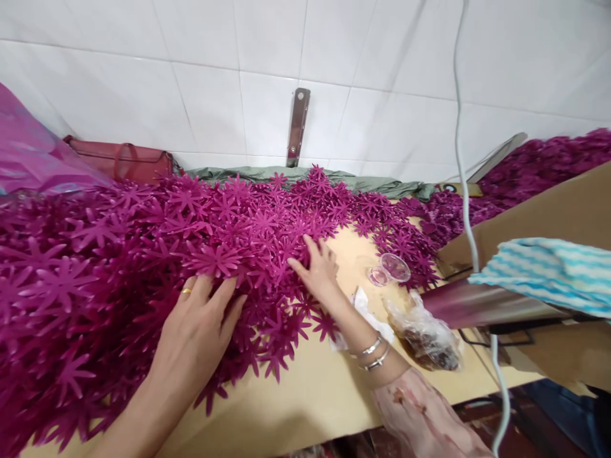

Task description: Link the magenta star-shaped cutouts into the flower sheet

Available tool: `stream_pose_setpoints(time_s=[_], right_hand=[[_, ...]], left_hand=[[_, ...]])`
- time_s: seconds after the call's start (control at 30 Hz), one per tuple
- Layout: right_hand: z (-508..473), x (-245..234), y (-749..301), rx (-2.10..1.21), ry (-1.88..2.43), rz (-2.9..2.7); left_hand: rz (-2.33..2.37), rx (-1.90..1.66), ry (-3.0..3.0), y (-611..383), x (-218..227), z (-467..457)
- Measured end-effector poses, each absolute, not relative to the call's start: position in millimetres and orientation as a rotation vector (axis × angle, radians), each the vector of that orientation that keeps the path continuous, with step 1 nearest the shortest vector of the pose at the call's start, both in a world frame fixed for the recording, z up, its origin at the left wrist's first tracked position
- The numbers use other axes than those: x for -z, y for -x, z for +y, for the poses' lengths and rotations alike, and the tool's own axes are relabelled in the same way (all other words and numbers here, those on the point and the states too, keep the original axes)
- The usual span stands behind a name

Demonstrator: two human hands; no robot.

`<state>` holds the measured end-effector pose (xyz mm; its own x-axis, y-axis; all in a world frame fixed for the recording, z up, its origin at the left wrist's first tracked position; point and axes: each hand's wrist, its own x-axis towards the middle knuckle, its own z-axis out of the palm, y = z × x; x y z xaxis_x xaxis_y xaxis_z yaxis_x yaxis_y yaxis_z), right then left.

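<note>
Holding both hands apart from each other over a broad heap of magenta flower-shaped pieces (pixel 157 248), piled on the table (pixel 305 401) in front of and to the left of the hands. Touching the near part of the heap with the left hand (pixel 193 334), fingertips tucked under the petals; hard to tell from here about any grip. On a finger of that hand, a gold ring (pixel 186 291). Touching the heap's right side with the right hand (pixel 319 273), thumb and fingers spread. At its wrist, two silver bracelets (pixel 376 360). To the right of the right hand, clear plastic cups (pixel 395 268); closer in, beside the forearm, a white tissue (pixel 365 308) and a clear plastic bag (pixel 424 331) with dark contents. Farther right, a striped cloth (pixel 548 273) and a white cable (pixel 459 140). Beyond both hands, green fabric (pixel 386 183) along the tiled wall (pixel 205 95), below a metal bracket (pixel 298 127). Beyond the left hand, leftward, a red bag (pixel 102 156).
</note>
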<state>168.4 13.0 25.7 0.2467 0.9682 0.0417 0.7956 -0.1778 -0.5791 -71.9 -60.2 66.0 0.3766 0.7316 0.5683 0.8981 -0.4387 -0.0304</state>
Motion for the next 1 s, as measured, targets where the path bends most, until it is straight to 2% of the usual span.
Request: stream_pose_setpoints(time_s=[0.27,0.4,0.6,0.63,0.7,0.77,0.9,1.0], right_hand=[[-37,-11,-85,-0.485,1.539,-1.929],[-59,-4,-81,-0.446,1.467,-1.954],[-74,-42,-102,-0.497,1.119,-2.606],[-73,-50,-111,-0.526,1.086,-2.619],[-67,-64,-133,-0.809,1.006,-2.632],[-55,-71,-158,-1.047,1.084,-2.406],[-23,-63,-194,-0.697,1.530,-1.871],[-13,-52,-193,-0.564,1.747,-1.889]], left_hand=[[-1.285,0.887,2.448,68,-101,-72],[-1.320,0.883,2.537,56,-89,-65],[-1.523,0.699,2.986,59,-59,-34],[-1.562,0.685,3.005,61,-55,-30],[-1.587,0.696,2.968,65,-45,-26],[-1.568,0.704,2.922,68,-37,-25],[-1.518,0.708,2.890,71,-25,-26],[-1.518,0.780,2.876,71,-21,-25]])
